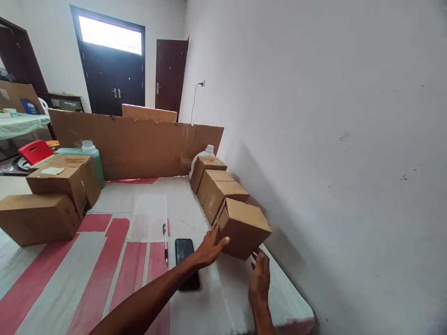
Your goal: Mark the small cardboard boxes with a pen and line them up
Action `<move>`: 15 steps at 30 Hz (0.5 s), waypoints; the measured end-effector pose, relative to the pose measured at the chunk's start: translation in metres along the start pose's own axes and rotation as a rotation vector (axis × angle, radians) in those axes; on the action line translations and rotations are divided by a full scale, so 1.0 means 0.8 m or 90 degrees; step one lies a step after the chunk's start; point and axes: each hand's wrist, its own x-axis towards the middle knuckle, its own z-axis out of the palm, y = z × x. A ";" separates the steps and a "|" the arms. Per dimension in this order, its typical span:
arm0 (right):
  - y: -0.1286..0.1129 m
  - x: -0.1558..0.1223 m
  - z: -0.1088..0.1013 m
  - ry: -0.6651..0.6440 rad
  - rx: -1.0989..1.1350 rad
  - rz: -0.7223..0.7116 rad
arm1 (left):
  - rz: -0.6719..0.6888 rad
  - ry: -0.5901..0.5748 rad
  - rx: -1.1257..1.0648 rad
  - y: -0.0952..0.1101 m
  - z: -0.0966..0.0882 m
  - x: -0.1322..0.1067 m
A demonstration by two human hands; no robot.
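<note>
A closed brown cardboard box point(244, 235) is at the near end of a row along the wall, turned at a slight angle to its neighbours. My left hand point(210, 247) is against its left side, fingers stretched along the cardboard and thumb sticking out. Near the box's lower right corner is my right hand point(260, 279), fingers apart and slightly bent; whether its fingertips touch the box is hard to tell. Behind this box stand more cardboard boxes point(228, 188). Under my left forearm lies a black phone point(184, 250), partly covered by it.
A pen point(165, 244) and a translucent sheet point(148, 216) lie on the red-and-white cloth point(87, 279). More cardboard boxes point(38, 221) and a green-tinted jug point(96, 163) stand at left. A cardboard panel point(139, 149) closes the back; the white wall point(331, 163) bounds the right.
</note>
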 end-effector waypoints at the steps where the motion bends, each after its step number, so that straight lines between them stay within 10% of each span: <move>1: -0.004 -0.020 -0.003 -0.008 -0.008 0.011 | 0.003 -0.003 -0.017 -0.001 0.000 -0.006; 7: -0.080 -0.128 0.021 -0.104 -0.043 -0.176 | 0.033 0.074 -0.120 0.010 -0.071 -0.099; 15: -0.147 -0.292 0.133 -0.477 -0.062 -0.688 | 0.027 0.559 -0.242 -0.014 -0.268 -0.254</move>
